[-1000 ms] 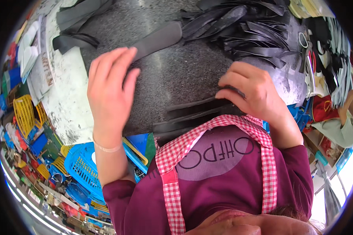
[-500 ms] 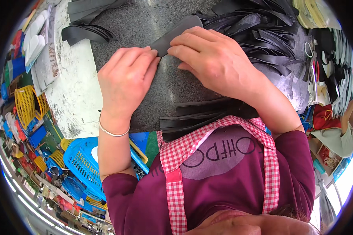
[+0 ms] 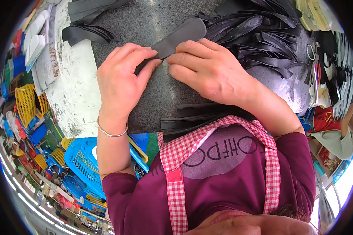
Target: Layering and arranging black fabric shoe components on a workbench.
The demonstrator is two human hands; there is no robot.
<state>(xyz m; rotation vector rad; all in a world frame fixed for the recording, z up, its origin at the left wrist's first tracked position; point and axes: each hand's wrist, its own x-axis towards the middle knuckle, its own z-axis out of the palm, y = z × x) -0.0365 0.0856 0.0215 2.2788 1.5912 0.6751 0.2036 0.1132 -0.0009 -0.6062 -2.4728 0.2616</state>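
Note:
A long dark grey strip (image 3: pixel 184 36) with a rounded far end, leather-like, slants over the speckled dark work surface (image 3: pixel 149 109). My left hand (image 3: pixel 121 74) pinches its nearer part between thumb and fingers, and a bit of its edge shows in the gap. Beside that grip, the curled fingers of my right hand (image 3: pixel 215 70) rest at the strip's right edge; their tips and thumb are partly hidden. Close to my apron lies a small stack of black strips (image 3: pixel 184 123). A big loose pile of similar black strips (image 3: pixel 259 47) spreads beyond my right hand.
A fanned stack of black pieces (image 3: pixel 88 33) lies at the far left, below more dark strips (image 3: pixel 92 11). Yellowish sheets (image 3: pixel 313 15) sit at the far right. Blue (image 3: pixel 82 160) and yellow baskets (image 3: pixel 25 103) stand left of the table. Another person's arm (image 3: pixel 347 121) shows at right.
More of the strip's nearer end now sits within my left hand, whose thumb and fingers are further apart. My right hand has shifted slightly nearer to me, uncovering more of the rounded end.

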